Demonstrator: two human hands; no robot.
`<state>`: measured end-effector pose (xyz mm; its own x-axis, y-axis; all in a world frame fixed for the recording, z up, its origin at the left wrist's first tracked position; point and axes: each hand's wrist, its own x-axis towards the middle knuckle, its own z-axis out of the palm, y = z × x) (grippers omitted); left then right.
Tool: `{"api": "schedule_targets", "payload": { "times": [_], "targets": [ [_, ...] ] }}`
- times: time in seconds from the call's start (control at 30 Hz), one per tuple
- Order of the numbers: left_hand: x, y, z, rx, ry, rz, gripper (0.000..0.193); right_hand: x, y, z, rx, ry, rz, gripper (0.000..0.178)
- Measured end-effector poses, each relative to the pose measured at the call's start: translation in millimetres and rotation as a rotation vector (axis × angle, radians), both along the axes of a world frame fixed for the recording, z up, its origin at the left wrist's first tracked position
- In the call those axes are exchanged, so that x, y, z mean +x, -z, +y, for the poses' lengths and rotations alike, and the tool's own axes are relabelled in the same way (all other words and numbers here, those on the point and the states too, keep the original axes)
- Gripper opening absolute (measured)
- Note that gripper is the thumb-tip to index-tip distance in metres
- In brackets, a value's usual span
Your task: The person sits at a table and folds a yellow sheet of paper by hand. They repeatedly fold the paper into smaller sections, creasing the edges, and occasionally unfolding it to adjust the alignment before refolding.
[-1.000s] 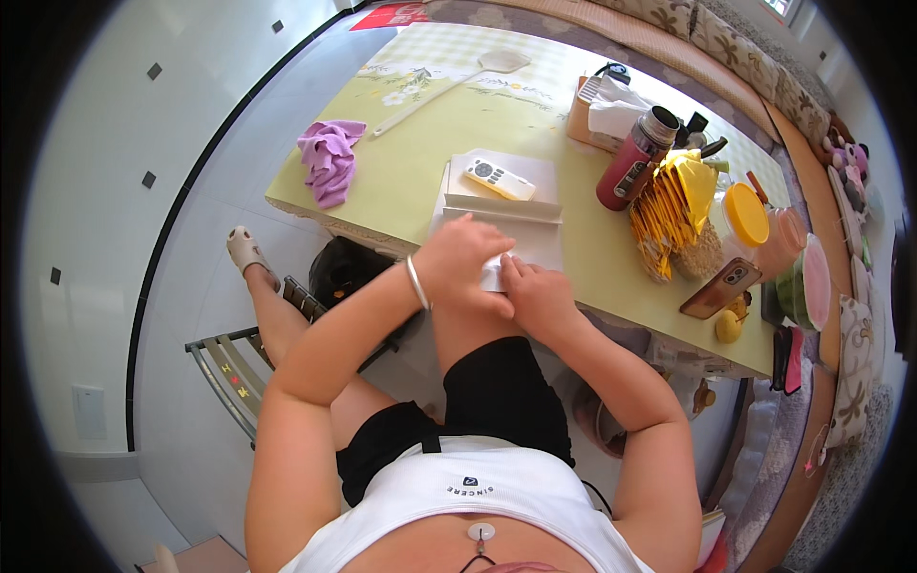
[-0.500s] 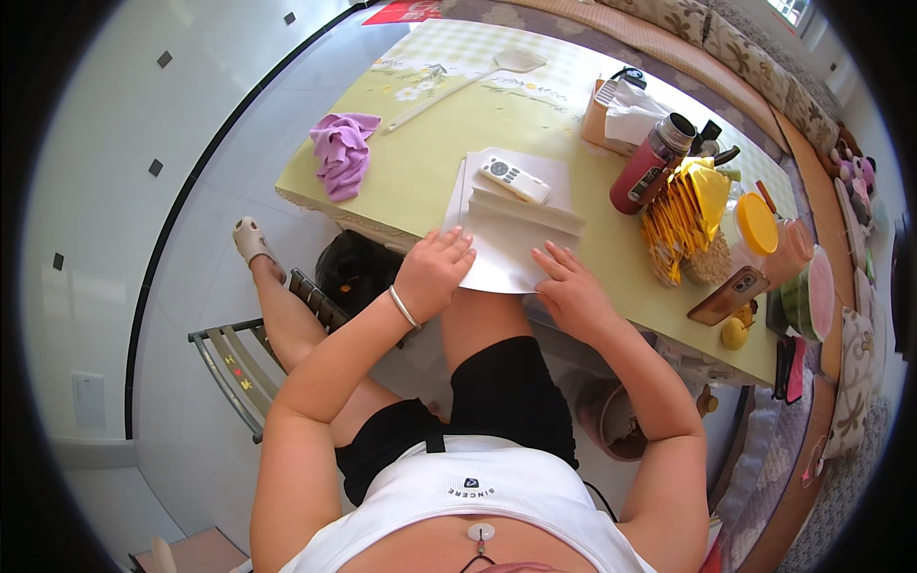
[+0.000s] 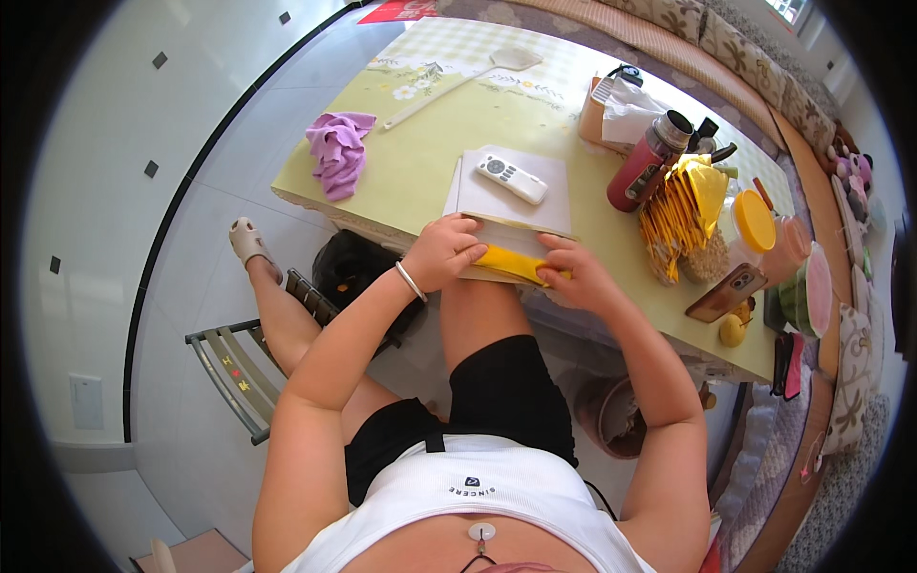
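White sleeveless top with small dark chest logo, black shorts, thin silver bangle (image 3: pixel 410 281) on left wrist, light sandal (image 3: pixel 245 240) on one foot, arms bare.

yellow sheet (image 3: pixel 511 265) | flat, partly covered | table's near edge, under grey book (image 3: pixel 511 196)

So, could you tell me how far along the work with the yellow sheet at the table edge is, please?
Done: nothing looks finished. In hand: the left hand and right hand both press on a yellow sheet at the near edge of the table, just below a white book with a remote on it. Left: the sheet lies only partly flattened or folded; which one cannot be told.
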<state>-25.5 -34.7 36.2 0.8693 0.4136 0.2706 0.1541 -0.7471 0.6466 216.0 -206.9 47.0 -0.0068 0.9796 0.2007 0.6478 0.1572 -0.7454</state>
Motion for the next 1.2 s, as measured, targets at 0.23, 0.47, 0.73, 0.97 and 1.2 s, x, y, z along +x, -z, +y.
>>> {"api": "schedule_targets", "payload": {
  "times": [0.23, 0.47, 0.73, 0.97, 1.2],
  "targets": [
    [18.0, 5.0, -5.4, 0.110, -0.311, -0.077, 0.021, 7.1, 6.9, 13.8, -0.114, 0.439, -0.071, 0.025],
    [40.3, -0.3, -11.3, 0.443, -0.458, -0.015, 0.028, -3.5, 23.6, 29.9, 0.023, 0.653, -0.246, 0.024],
    [32.6, 14.0, -53.8, 0.534, -0.001, 0.250, 0.083, -6.1, 28.3, 29.4, 0.079, 0.670, -0.283, 0.023],
    [28.4, 17.1, -52.5, 0.562, 0.011, 0.364, 0.094, 3.4, 25.6, 23.4, 0.070, 0.640, -0.266, 0.024],
    [26.8, 13.9, -53.5, 0.583, 0.038, 0.402, 0.096, -5.5, -1.6, 18.0, -0.155, 0.664, -0.533, 0.039]
  ]
}}
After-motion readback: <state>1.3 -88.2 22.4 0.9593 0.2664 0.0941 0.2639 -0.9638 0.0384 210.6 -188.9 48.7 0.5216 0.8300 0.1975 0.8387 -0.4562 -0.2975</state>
